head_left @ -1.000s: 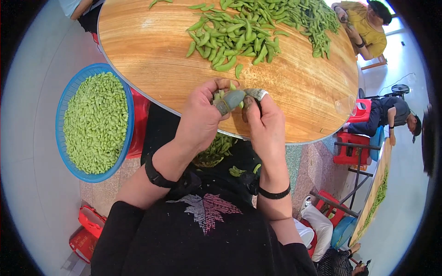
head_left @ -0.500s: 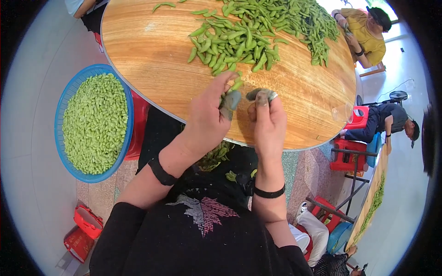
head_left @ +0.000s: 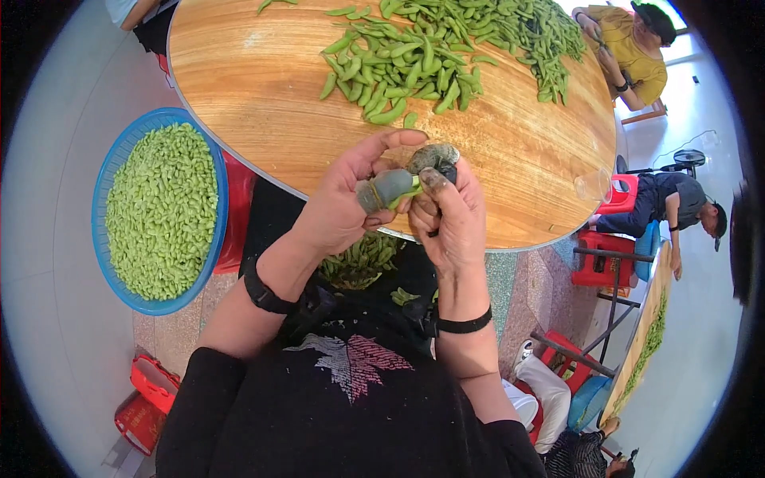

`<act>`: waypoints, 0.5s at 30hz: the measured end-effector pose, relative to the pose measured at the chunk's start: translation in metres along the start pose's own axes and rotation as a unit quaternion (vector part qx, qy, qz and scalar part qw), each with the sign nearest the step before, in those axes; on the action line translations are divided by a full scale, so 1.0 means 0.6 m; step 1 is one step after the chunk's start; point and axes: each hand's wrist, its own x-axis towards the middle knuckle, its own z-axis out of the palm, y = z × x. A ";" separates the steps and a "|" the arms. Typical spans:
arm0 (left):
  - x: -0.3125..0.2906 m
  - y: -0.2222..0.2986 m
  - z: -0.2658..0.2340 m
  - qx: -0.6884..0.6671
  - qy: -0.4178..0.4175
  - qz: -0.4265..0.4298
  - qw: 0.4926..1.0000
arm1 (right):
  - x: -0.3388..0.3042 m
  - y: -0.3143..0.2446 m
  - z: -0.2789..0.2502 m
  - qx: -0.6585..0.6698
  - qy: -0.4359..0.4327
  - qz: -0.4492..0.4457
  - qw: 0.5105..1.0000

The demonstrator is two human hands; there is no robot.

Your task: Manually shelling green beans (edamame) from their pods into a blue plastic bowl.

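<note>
Over the near edge of the round wooden table, my two hands meet around a green edamame pod. My left hand pinches it with a grey-covered thumb, its index finger stretched out above. My right hand grips the pod's other end between a stained thumb and covered fingers, which partly hide it. Beyond them, a heap of edamame pods lies on the table, with one stray pod on its near side. Empty shells are gathered below the table edge, at my lap.
On the left stands a blue basket full of shelled beans, beside a red stool. A clear plastic cup sits near the table's right edge. Other people sit at the right. Red bags lie lower left.
My hands have come together; the right one moved left to take hold of the pod that the left was holding. Both are slightly lower, and the view has shifted a little.
</note>
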 end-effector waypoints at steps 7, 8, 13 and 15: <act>0.001 -0.026 0.019 0.528 0.048 0.246 0.811 | -0.006 0.014 -0.007 0.132 0.057 0.022 0.989; 0.001 -0.030 0.020 0.527 0.047 0.246 0.812 | -0.006 0.015 -0.011 0.182 0.054 0.044 0.981; -0.007 -0.039 0.025 0.541 0.128 0.293 0.777 | 0.001 0.021 -0.015 0.277 0.047 0.082 0.956; -0.010 -0.037 0.020 0.476 0.141 0.214 0.841 | 0.001 0.017 -0.001 0.271 0.042 0.067 0.959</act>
